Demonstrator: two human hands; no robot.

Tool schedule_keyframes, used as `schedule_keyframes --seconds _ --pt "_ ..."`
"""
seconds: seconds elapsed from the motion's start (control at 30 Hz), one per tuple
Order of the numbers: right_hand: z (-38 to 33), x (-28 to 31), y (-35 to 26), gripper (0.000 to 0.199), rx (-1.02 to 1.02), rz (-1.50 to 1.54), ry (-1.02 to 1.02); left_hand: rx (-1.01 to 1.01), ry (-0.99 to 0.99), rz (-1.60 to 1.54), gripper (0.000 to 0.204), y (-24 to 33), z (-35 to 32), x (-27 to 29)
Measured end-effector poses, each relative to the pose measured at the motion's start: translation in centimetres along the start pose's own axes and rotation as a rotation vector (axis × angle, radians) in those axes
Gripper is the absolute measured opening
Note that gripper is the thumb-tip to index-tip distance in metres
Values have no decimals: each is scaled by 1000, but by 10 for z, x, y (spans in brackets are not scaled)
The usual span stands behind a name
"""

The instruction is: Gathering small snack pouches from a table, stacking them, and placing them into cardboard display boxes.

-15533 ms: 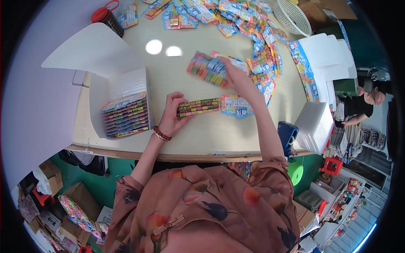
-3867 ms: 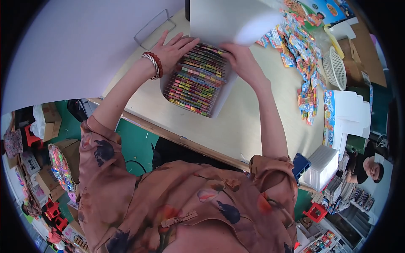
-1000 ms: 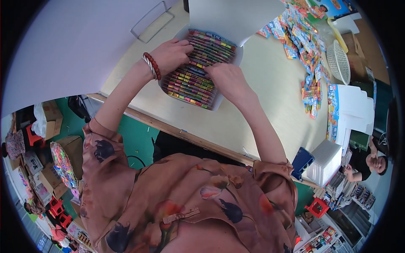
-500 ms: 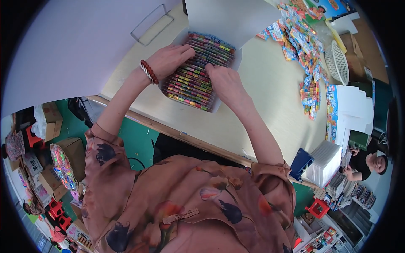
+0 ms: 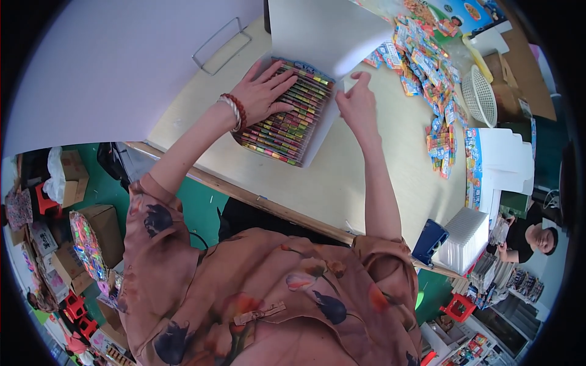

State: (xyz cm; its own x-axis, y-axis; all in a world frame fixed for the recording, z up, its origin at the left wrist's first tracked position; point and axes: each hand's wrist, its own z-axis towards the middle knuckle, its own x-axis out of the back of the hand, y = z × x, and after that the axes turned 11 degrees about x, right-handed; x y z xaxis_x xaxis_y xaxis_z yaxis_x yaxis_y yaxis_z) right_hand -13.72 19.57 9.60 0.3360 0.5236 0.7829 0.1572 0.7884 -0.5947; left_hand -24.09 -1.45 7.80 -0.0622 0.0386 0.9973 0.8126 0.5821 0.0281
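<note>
A white carton (image 5: 318,141) stands on the table with its tall white lid (image 5: 329,33) raised at the back. Rows of flat, colourful sweet packets (image 5: 282,133) in clear wrapping fill it, standing on edge. My left hand (image 5: 262,94) lies on top of the packets with its fingers spread, a red bead bracelet and a pale bangle at its wrist. Beside the carton's right wall, close to the lid's lower edge, is my right hand (image 5: 359,107). Its thumb and forefinger are apart, the other fingers bent and partly hidden; I see nothing held in it.
Loose packets (image 5: 427,73) are heaped at the back right, near a white plastic basket (image 5: 479,96). Flattened printed cartons (image 5: 497,161), clear plastic trays (image 5: 461,241) and a blue holder (image 5: 430,240) line the right side. A wire handle (image 5: 223,46) stands back left. Another person (image 5: 528,235) is far right.
My left hand has flattened and spread over the packets. My right hand has left the packets and moved right, outside the carton wall. The view has shifted slightly.
</note>
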Motion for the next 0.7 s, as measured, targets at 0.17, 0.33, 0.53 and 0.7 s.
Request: schedule_keyframes --seconds 0.17,0.33,0.53,0.7 --pt "-35 20 9 42 -223 297 8 338 445 -305 70 -2 -27 -7" --pt "-117 46 12 40 -457 455 189 244 -86 -727 60 17 -51 -10" --pt "-198 50 -8 23 20 -404 474 -140 -50 -854 54 72 -22 -23" --pt "-171 72 13 6 -167 -628 219 -185 -178 -778 55 94 2 -23"
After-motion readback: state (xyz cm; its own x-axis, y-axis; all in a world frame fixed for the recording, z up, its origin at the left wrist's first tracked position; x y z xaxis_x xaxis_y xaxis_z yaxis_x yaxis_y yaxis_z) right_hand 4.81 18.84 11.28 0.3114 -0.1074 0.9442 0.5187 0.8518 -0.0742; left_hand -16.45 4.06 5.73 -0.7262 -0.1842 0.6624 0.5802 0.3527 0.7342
